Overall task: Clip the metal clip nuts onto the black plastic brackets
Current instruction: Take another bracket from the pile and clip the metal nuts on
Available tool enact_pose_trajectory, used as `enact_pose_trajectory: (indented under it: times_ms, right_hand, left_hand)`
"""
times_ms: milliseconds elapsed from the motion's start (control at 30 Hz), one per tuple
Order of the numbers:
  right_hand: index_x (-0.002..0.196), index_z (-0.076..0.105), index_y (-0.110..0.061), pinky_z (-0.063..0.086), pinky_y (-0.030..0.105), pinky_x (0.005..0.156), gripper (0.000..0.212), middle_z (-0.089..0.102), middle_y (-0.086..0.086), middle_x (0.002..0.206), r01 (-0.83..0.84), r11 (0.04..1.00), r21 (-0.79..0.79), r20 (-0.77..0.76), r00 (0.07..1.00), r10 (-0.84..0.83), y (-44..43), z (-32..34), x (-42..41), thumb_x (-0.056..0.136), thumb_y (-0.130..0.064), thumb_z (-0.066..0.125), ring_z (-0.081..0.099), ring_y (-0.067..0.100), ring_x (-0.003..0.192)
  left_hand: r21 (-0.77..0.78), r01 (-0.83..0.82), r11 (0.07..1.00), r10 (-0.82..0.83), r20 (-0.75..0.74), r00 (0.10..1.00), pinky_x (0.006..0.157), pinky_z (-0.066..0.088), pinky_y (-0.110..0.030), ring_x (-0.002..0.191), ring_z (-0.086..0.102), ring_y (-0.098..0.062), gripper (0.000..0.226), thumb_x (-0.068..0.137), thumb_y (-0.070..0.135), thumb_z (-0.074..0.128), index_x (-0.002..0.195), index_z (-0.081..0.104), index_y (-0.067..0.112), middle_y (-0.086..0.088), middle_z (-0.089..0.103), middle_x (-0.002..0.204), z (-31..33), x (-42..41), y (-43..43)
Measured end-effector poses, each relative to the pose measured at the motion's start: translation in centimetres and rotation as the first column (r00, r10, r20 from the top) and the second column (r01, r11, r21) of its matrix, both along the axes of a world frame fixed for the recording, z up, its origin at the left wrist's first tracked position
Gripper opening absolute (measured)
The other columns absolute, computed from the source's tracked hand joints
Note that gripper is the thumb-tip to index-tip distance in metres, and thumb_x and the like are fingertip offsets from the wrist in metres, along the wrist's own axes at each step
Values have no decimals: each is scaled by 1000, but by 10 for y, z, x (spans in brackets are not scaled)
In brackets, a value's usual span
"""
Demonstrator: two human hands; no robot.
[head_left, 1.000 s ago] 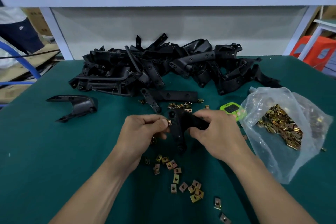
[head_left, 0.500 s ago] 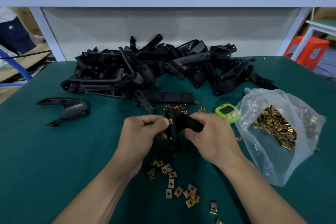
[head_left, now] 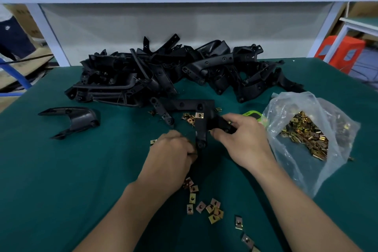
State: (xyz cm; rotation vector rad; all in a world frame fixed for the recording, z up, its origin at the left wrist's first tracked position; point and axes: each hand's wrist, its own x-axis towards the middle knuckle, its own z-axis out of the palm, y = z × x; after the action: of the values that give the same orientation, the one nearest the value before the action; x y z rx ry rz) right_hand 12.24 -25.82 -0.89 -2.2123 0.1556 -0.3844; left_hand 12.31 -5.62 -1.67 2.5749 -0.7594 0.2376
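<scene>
1 held bracket (head_left: 201,129) carries 1 clip nut (head_left: 200,115); the others lie loose.
I see the held bracket, black and L-shaped, roughly upright, the right hand (head_left: 245,141) gripping its 3 o'clock arm; the brass-coloured clip nut sits on its 12 o'clock end. At its 12 o'clock the heap of brackets (head_left: 163,73) lies tangled; 1 curved bracket (head_left: 79,117) lies alone at 9 o'clock. Loose clip nuts (head_left: 210,208) scatter at 6 o'clock; many more fill the clear bag (head_left: 331,159) at 3 o'clock.

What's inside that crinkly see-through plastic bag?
A heap of shiny gold metal clip nuts lies in the clear plastic bag. Anything underneath the heap is covered.
</scene>
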Motion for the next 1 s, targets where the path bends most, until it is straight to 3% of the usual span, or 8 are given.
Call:
enact_pose_trajectory:
  times_ms: [100,200,267,400,500,700,867,1000]
  right_hand:
    - [86,72,-44,58,34,63,10,71,-19,75,-3,1000,7,3,1000,3,-1,-1,-1,79,-43,78,65,4,68]
    - [87,72,-44,55,31,60,9,70,-21,73,-2,1000,-5,5,1000,2,-1,-1,-1,79,-42,76,64,3,67]
    - [87,72,-44,53,30,58,9,70,-21,73,-6,1000,-12,3,1000,6,0,-1,-1,79,-43,75,64,3,67]
    - [89,71,-44,55,31,58,11,70,-20,73,-15,1000,-18,3,1000,15,2,0,-3,78,-43,74,64,4,66]
    - [88,71,-44,56,33,58,10,70,-21,74,-22,999,-32,-3,1000,22,3,-1,-2,78,-44,74,64,2,66]
    - [91,68,-52,57,32,63,18,70,-26,79,-14,998,-53,2,1000,14,2,-4,-1,74,-49,71,64,-2,72]
    - [87,71,-43,56,33,59,8,70,-21,74,-28,999,-45,-15,1000,28,2,-3,1,79,-42,75,64,2,67]
    - [86,71,-39,56,36,60,9,69,-17,73,-25,997,-77,-29,999,23,2,-1,0,80,-44,74,63,5,68]
  left_hand:
    - [-117,-122,986,115,-62,991,78,52,-36,83,57,-15,9,88,13,75,87,78,21,4,65,84,2,-3,-1]
    - [-369,-302,879,245,-193,950,70,48,-12,78,61,-5,45,87,7,76,120,72,38,18,68,88,5,-6,1]
    - [-490,-367,791,251,-287,924,71,46,-7,83,63,4,54,89,10,76,130,64,43,24,71,85,9,-3,5]
    - [-659,-404,635,83,-462,883,80,60,-27,79,73,-10,36,90,2,74,107,73,33,12,77,89,10,3,9]
    - [-712,-445,542,-35,-549,835,74,60,-21,87,76,-13,35,92,-7,68,101,77,25,7,80,94,7,5,9]
    - [-737,-472,483,-120,-589,799,76,61,-22,95,76,-12,33,99,-7,58,105,78,19,5,80,98,0,10,7]
    - [-768,-415,488,-134,-536,834,79,57,-16,99,75,-7,48,91,-19,57,101,78,23,7,80,100,2,9,6]
    - [-800,-416,432,-153,-520,840,75,58,-17,98,76,-10,39,95,-12,60,109,74,22,4,80,101,2,8,6]
